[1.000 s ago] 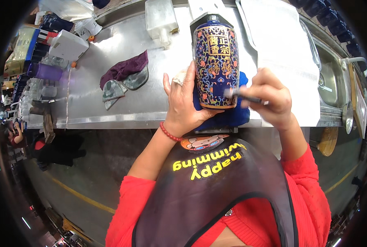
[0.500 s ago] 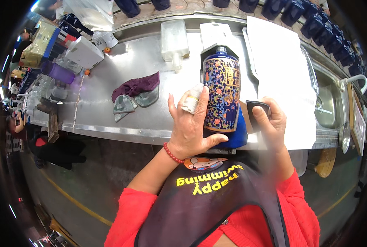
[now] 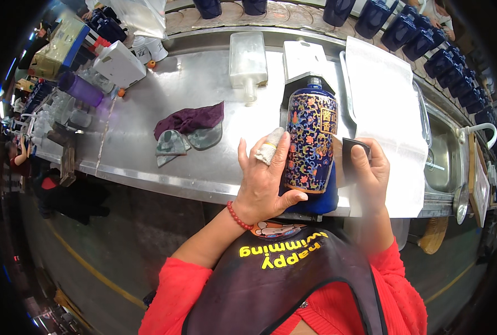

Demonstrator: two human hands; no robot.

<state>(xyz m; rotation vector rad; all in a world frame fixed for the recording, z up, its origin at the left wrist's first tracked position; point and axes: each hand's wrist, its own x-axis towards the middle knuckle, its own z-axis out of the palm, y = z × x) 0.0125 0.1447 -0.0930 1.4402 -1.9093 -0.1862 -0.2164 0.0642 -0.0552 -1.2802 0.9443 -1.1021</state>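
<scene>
A dark blue bottle [image 3: 310, 148] with a colourful floral wrap lies on its side, its neck pointing away from me. Its neck end rests in a dark angular cradle [image 3: 291, 92], and a blue pad [image 3: 327, 204] shows under its base. My left hand [image 3: 263, 184] is open along the bottle's left side, fingers stretched and touching it. One finger wears a whitish wrapping [image 3: 269, 147] with a yellow band. On the right, my right hand [image 3: 373, 167] pinches a flat scraper [image 3: 346, 162] with a black edge, its blade close to the bottle's right side.
A purple cloth [image 3: 188, 121] and grey-green pads [image 3: 172, 145] lie left on the steel table [image 3: 142, 106]. Beyond stand a clear bottle [image 3: 248, 58] and a white block [image 3: 304, 58]. White sheets [image 3: 385, 106] lie right, beside a sink [image 3: 443, 148]. Blue bottles [image 3: 374, 19] line the back.
The whole view has shifted slightly, with the table and bottle appearing a little lower and further right. Both hands keep nearly the same pose at the bottle.
</scene>
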